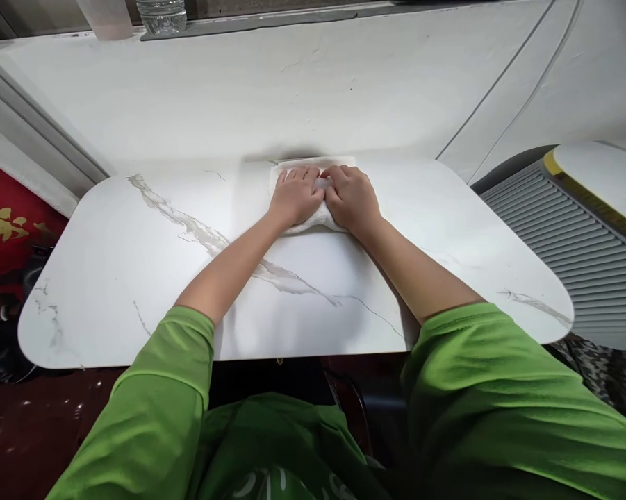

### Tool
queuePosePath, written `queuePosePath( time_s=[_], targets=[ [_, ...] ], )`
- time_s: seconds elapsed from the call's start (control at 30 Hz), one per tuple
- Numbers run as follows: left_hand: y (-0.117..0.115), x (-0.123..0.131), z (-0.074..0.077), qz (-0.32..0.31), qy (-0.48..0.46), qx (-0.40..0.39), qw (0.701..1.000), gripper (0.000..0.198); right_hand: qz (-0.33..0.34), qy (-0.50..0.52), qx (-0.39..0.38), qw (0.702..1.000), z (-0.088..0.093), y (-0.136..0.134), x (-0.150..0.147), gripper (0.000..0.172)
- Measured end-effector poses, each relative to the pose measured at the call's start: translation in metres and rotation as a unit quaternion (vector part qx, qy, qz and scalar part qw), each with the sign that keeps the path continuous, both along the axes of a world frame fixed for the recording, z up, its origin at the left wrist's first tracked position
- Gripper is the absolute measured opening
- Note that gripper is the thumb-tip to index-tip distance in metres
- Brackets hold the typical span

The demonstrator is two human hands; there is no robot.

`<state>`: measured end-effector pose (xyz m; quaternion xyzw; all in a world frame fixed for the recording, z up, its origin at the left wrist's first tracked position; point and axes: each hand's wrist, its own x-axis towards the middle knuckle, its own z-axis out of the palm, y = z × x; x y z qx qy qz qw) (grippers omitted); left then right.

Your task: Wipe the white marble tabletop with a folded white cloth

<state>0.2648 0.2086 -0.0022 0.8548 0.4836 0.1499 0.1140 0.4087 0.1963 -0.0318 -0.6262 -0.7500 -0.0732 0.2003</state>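
A white cloth (320, 221), bunched up and textured like a towel, lies at the far middle of the white marbled table (151, 292). On its left half rests my left hand (298, 196), fingers bent over the cloth and thumb turned inward. My right hand (351, 198) is curled more tightly on the right half, close beside the left. Between the two hands a pale, slightly see-through patch shows; I cannot make out what it is. Parts of the cloth are hidden under both palms.
A white wall (302, 90) rises directly behind the table. On the ledge above stand a clear bottle (161, 15) and a translucent cup (105, 17). To the right is a grey ribbed piece (567, 243) with a white top. Something red with gold print (10, 222) is at the left.
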Motion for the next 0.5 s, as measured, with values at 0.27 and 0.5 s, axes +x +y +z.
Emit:
queuePosePath(
  time_s=[0.27, 0.5],
  targets=[
    [0.038, 0.003, -0.004, -0.018, -0.001, -0.007, 1.0, 0.043, 0.001, 0.048, 0.007, 0.999, -0.006, 0.038, 0.006, 0.04],
    [0.062, 0.007, -0.009, -0.03, -0.016, -0.002, 0.999, 0.04, 0.016, 0.073, 0.032, 0.997, -0.015, 0.064, 0.014, 0.037]
  ],
)
